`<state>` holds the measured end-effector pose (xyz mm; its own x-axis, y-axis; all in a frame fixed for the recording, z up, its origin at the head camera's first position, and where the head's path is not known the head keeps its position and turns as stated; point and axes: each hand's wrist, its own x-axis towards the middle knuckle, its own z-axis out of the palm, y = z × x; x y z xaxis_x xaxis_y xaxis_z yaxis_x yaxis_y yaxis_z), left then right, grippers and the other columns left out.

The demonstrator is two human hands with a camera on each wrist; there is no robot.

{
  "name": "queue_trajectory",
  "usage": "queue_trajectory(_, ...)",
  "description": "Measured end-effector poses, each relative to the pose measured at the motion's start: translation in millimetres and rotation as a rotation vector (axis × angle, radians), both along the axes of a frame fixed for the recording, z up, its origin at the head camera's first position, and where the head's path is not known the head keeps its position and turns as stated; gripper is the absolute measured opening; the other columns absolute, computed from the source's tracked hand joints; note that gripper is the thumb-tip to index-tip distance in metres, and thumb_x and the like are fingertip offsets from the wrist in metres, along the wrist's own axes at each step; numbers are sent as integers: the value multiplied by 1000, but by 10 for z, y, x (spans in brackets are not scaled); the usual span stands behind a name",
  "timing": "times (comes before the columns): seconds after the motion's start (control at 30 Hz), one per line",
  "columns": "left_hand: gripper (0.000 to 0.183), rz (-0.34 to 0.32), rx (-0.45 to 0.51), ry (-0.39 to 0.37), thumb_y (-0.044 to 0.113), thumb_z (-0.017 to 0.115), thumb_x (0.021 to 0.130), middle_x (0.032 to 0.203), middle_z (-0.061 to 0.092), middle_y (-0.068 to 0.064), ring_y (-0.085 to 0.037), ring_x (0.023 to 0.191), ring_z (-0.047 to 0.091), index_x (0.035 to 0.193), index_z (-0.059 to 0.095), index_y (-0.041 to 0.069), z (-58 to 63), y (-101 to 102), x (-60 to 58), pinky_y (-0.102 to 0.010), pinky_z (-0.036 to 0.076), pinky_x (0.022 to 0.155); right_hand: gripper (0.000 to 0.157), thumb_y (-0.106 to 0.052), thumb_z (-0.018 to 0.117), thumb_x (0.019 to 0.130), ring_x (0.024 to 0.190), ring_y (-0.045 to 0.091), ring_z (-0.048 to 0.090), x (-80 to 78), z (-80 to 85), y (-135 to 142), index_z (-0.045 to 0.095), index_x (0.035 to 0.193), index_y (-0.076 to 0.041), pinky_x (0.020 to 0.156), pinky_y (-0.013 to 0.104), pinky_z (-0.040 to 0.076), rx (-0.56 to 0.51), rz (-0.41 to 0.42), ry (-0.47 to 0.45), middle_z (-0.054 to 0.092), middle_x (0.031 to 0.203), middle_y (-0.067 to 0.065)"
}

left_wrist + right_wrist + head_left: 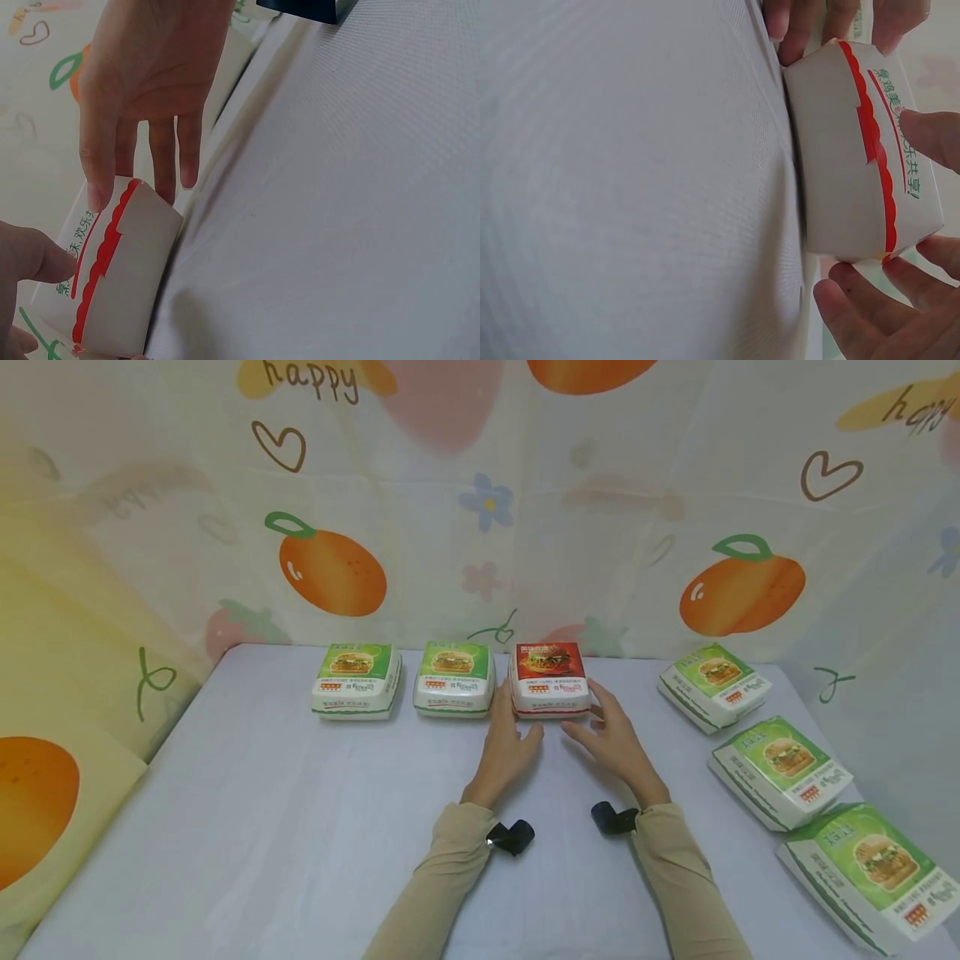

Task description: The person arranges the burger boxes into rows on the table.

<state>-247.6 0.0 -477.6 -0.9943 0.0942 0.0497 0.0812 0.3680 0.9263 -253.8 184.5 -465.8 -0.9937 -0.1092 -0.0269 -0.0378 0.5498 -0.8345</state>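
Note:
A burger box with a red top (549, 681) sits near the back edge of the table, between my two hands. My left hand (504, 750) lies along its left side, fingers extended and thumb apart in front. On the other side, my right hand (617, 740) has its fingers along the right side, its thumb also held off to the front. In the left wrist view, the right hand's fingers (96, 161) reach down straight at one end of the box. The right wrist view shows the white front of the box (840, 150) with a scalloped red band.
Left of the red box stand two green-topped burger boxes (453, 681), (356, 681) in the same row. Along the right edge lie three more green boxes: a far one (714, 685), a middle one (780, 772) and a near one (870, 872). A printed curtain (420, 552) hangs behind the white table (300, 827).

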Motion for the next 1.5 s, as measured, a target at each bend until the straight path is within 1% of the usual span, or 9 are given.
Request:
queue_trajectory(0.17,86,2,-7,19,16,59,92,166,16,-7,-24,152,22,160,6,15,8,1,-8,-47,41,113,86,-22,71,92,141,44,40,-3,11,-1,18,159,-12,111,55,42,4,5,5,21,163,19)
queue_trajectory(0.37,85,-2,-45,10,18,58,93,167,13,-7,-22,155,12,160,6,13,55,18,11,-45,22,124,85,-22,71,92,140,44,40,1,22,-1,18,158,-11,110,54,42,11,0,6,22,162,19)
queue_trajectory(0.43,83,-5,-59,8,19,57,93,167,13,-9,-23,155,12,160,9,11,77,23,24,-44,19,125,85,-22,71,92,140,44,41,2,26,-2,19,158,-11,110,55,43,11,-1,9,23,162,20)
queue_trajectory(0.63,78,-8,-86,29,19,57,92,164,21,-13,-28,153,20,158,16,7,100,32,49,-46,23,124,83,-21,71,92,139,45,42,10,36,-5,21,158,-10,109,54,43,7,-7,11,24,161,20)
queue_trajectory(0.87,79,-1,-90,-5,21,57,93,165,17,-13,-29,154,18,159,15,9,109,33,67,-47,22,124,81,-22,71,92,137,45,44,23,38,2,23,156,-8,109,54,44,-15,-14,10,25,160,22)
queue_trajectory(1.03,79,-5,-84,-23,22,56,94,166,15,-12,-28,154,16,159,13,10,128,26,83,-48,22,124,80,-23,70,93,138,45,43,24,30,11,24,156,-10,110,54,43,-17,-20,-5,24,161,20)
queue_trajectory(1.17,79,-14,-84,-22,22,56,94,166,14,-12,-28,154,15,159,12,10,125,27,88,-48,22,124,79,-24,70,93,139,45,42,19,28,21,24,156,-9,110,54,43,-18,-23,-8,24,161,21)
queue_trajectory(1.5,79,-11,-97,-5,22,57,94,166,16,-12,-27,154,15,159,13,10,123,35,98,-46,22,124,80,-25,70,93,141,44,40,20,31,29,24,156,-11,111,53,42,-17,-35,-28,23,162,19)
